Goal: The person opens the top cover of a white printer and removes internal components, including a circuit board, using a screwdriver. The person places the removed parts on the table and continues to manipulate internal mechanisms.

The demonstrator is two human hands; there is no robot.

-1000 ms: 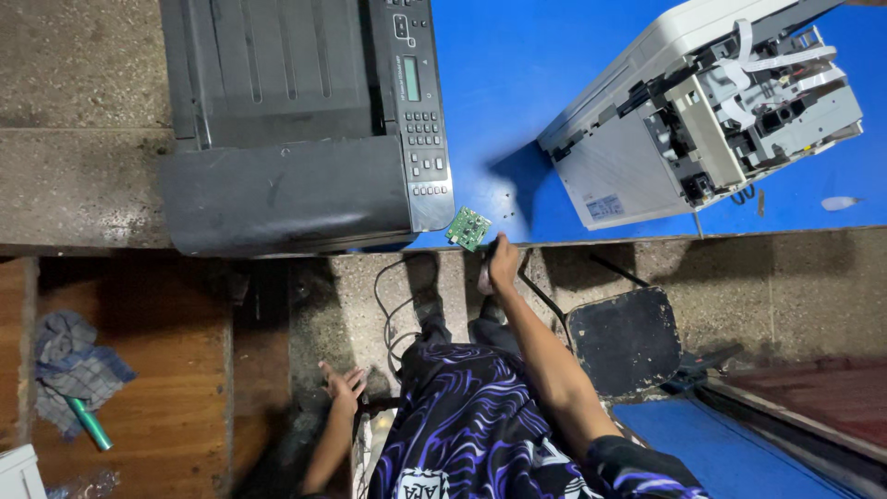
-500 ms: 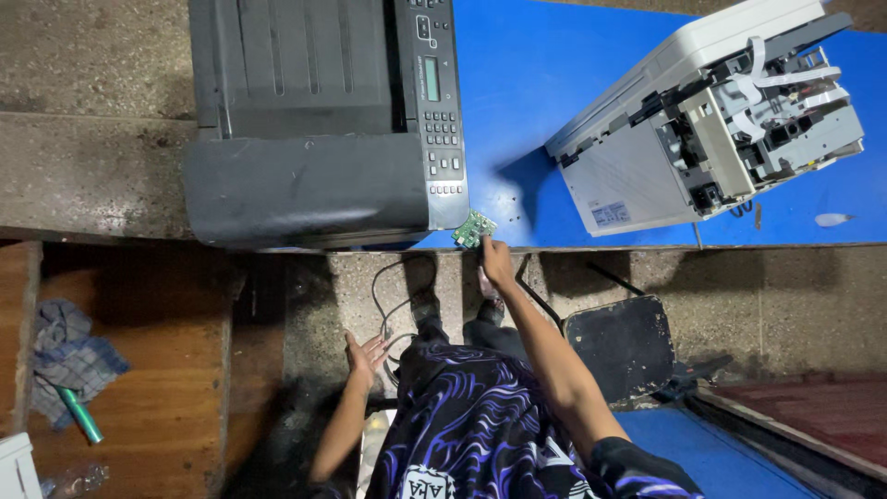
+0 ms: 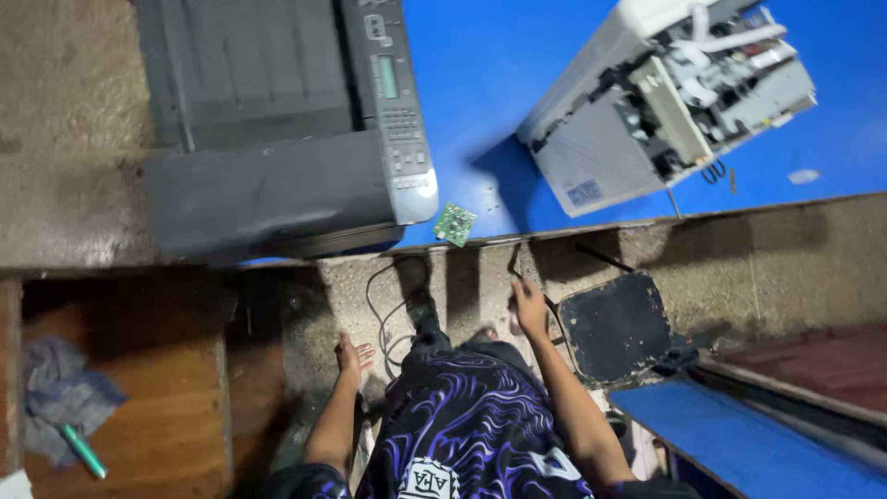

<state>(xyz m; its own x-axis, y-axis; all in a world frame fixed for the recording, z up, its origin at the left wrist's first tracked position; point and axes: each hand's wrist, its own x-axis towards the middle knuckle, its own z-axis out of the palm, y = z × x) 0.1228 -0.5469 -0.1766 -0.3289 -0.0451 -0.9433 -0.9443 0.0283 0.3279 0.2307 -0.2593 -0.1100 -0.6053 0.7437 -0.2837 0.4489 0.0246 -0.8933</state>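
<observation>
The right hand (image 3: 529, 307) hangs below the edge of the blue counter (image 3: 480, 74), fingers loosely curled and holding nothing. The left hand (image 3: 352, 356) is low beside the patterned shirt (image 3: 471, 416), fingers spread wide and empty. A small green circuit board (image 3: 455, 225) lies at the counter's edge, apart from both hands, just beside the corner of a dark printer (image 3: 277, 129). An opened white printer (image 3: 674, 102) sits further right. A black cable (image 3: 383, 310) loops on the floor between the hands.
</observation>
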